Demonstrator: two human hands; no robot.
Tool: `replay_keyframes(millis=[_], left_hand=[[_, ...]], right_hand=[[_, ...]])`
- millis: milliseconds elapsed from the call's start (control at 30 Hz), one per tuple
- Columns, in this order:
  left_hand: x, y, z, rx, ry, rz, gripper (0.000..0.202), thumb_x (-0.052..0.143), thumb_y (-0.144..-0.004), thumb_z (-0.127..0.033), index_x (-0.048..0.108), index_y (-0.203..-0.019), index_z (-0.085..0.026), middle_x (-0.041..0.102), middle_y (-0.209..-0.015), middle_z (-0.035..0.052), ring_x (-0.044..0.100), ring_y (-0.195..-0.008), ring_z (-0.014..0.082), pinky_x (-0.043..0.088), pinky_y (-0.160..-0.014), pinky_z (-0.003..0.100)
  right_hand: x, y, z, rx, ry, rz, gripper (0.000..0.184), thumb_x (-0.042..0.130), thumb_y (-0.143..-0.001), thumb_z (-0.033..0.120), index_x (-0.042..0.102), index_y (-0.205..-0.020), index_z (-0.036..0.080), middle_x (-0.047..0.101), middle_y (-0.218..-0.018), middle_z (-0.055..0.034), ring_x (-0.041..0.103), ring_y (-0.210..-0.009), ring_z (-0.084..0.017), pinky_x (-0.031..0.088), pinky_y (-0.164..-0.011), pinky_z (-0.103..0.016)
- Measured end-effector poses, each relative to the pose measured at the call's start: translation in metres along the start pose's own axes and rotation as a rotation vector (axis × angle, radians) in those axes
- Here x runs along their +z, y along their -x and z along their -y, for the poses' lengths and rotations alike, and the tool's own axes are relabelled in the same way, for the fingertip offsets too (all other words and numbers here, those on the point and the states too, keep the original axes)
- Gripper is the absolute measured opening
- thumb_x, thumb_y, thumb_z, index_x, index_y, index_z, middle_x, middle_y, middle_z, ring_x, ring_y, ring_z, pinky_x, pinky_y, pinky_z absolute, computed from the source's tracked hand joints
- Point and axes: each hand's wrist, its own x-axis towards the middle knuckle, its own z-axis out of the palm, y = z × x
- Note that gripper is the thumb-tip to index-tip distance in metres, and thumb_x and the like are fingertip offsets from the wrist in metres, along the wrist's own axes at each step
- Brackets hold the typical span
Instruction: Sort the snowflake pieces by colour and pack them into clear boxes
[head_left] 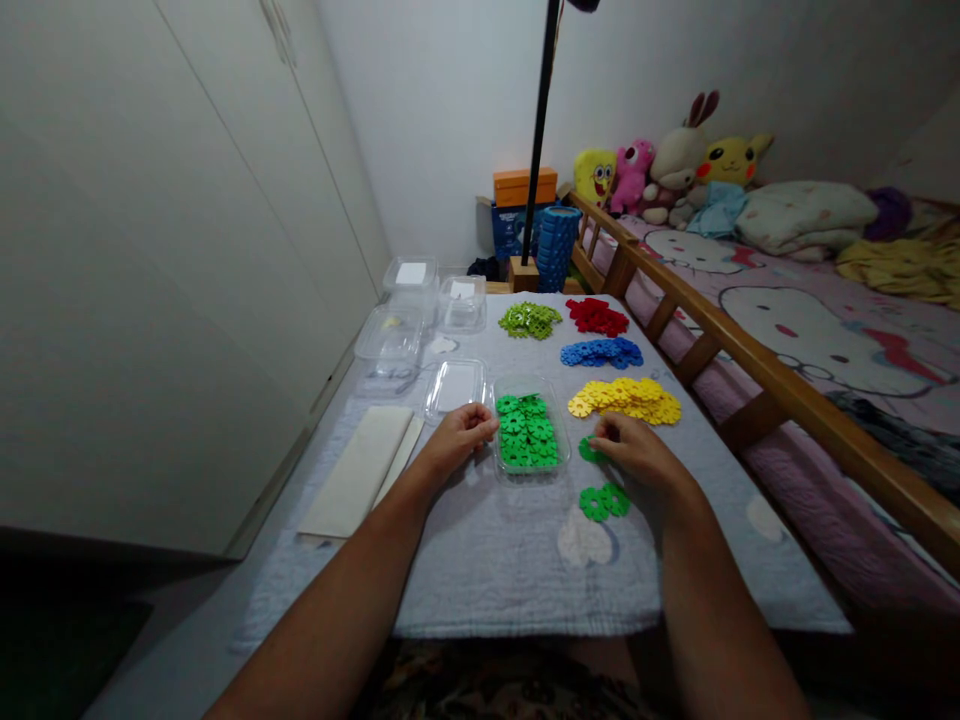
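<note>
Several green flower-shaped plastic discs [527, 432] lie in rows inside a clear plastic box [531, 477] at the middle of the table. At the box's left rim is my left hand [461, 440], its fingers curled and their tips against the edge. To the right of the box, my right hand [637, 455] pinches a green flower-shaped disc [589, 449] just above the cloth. Two more green discs [604, 502] lie side by side nearer to me. Beyond my right hand lies an overlapping spread of yellow discs [626, 400].
Blue discs [601, 352], red discs [597, 317] and light green discs [529, 320] lie in separate piles behind. Left of the box are a clear lid [456, 388], clear containers [390, 338] and a folded beige sheet [358, 470]. A wooden bed rail [697, 345] borders the right side.
</note>
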Motion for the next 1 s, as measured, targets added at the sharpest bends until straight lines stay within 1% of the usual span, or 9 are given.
replay_keyframes(millis=[133,200,400,500,633,733,867,933,1000], left_hand=[[0.0,0.001,-0.001,-0.001,0.01,-0.001,0.029,0.076,-0.073,-0.041,0.058,-0.077,-0.018,0.055,-0.064,-0.0029,0.047,-0.054,0.0079,0.036,-0.052,0.022],[0.0,0.001,-0.001,-0.003,0.013,0.005,0.03,0.076,-0.073,-0.041,0.058,-0.077,-0.018,0.056,-0.064,-0.0026,0.047,-0.054,0.0081,0.036,-0.052,0.022],[-0.002,-0.001,0.001,-0.01,0.017,0.014,0.033,0.078,-0.071,-0.043,0.057,-0.077,-0.018,0.055,-0.063,-0.0027,0.048,-0.054,0.0083,0.035,-0.052,0.022],[-0.002,-0.002,0.002,-0.009,0.029,0.01,0.033,0.078,-0.07,-0.043,0.057,-0.077,-0.019,0.054,-0.063,-0.0035,0.046,-0.053,0.0076,0.034,-0.051,0.022],[-0.001,-0.002,0.0,-0.014,0.024,0.006,0.033,0.078,-0.069,-0.043,0.057,-0.076,-0.019,0.054,-0.063,-0.0036,0.046,-0.053,0.0075,0.034,-0.051,0.022],[-0.001,0.0,-0.003,-0.009,0.001,0.014,0.033,0.078,-0.069,-0.044,0.057,-0.077,-0.019,0.055,-0.064,-0.0031,0.048,-0.054,0.0081,0.035,-0.052,0.022],[-0.001,0.0,-0.004,-0.001,-0.001,0.017,0.032,0.077,-0.071,-0.043,0.057,-0.077,-0.018,0.056,-0.064,-0.0025,0.047,-0.053,0.0081,0.035,-0.051,0.022],[-0.001,0.0,-0.004,-0.006,-0.002,0.019,0.033,0.077,-0.07,-0.043,0.057,-0.077,-0.018,0.056,-0.064,-0.0024,0.047,-0.053,0.008,0.036,-0.051,0.022],[-0.002,0.0,-0.004,-0.007,-0.005,0.02,0.033,0.078,-0.07,-0.043,0.057,-0.077,-0.018,0.056,-0.063,-0.0023,0.048,-0.054,0.0082,0.036,-0.052,0.022]], right_hand=[[0.008,-0.006,0.017,-0.076,-0.164,-0.286,0.017,0.065,-0.078,0.036,0.055,-0.075,0.022,0.053,-0.068,0.0025,0.051,-0.063,-0.015,0.039,-0.059,-0.029],[0.017,-0.008,0.029,-0.153,-0.216,-0.365,0.014,0.063,-0.081,0.035,0.057,-0.08,0.022,0.056,-0.072,0.0013,0.054,-0.066,-0.016,0.042,-0.063,-0.029],[0.043,-0.008,0.054,-0.449,-0.05,-0.397,0.009,0.06,-0.085,0.02,0.057,-0.076,0.023,0.059,-0.078,-0.0011,0.056,-0.077,-0.018,0.045,-0.072,-0.031],[0.049,-0.011,0.054,-0.509,0.047,-0.394,0.01,0.058,-0.085,0.016,0.059,-0.078,0.023,0.061,-0.083,-0.0031,0.057,-0.085,-0.021,0.045,-0.079,-0.035],[0.052,-0.013,0.047,-0.506,0.141,-0.346,0.008,0.062,-0.084,0.016,0.066,-0.081,0.022,0.063,-0.093,-0.0066,0.059,-0.094,-0.024,0.046,-0.087,-0.04],[0.046,-0.01,0.041,-0.49,0.102,-0.357,0.007,0.063,-0.085,0.021,0.07,-0.084,0.022,0.063,-0.098,-0.008,0.06,-0.099,-0.024,0.046,-0.091,-0.042],[0.022,-0.003,0.031,-0.368,0.051,-0.396,0.012,0.058,-0.088,0.027,0.068,-0.083,0.021,0.065,-0.093,-0.0074,0.061,-0.089,-0.022,0.049,-0.079,-0.036],[0.008,0.002,0.023,-0.259,0.087,-0.315,0.013,0.058,-0.087,0.029,0.067,-0.083,0.021,0.065,-0.085,-0.0057,0.06,-0.079,-0.02,0.047,-0.071,-0.033],[-0.005,0.011,0.015,-0.154,0.148,-0.172,0.012,0.062,-0.083,0.031,0.068,-0.083,0.021,0.065,-0.08,-0.0042,0.059,-0.073,-0.019,0.046,-0.066,-0.032]])
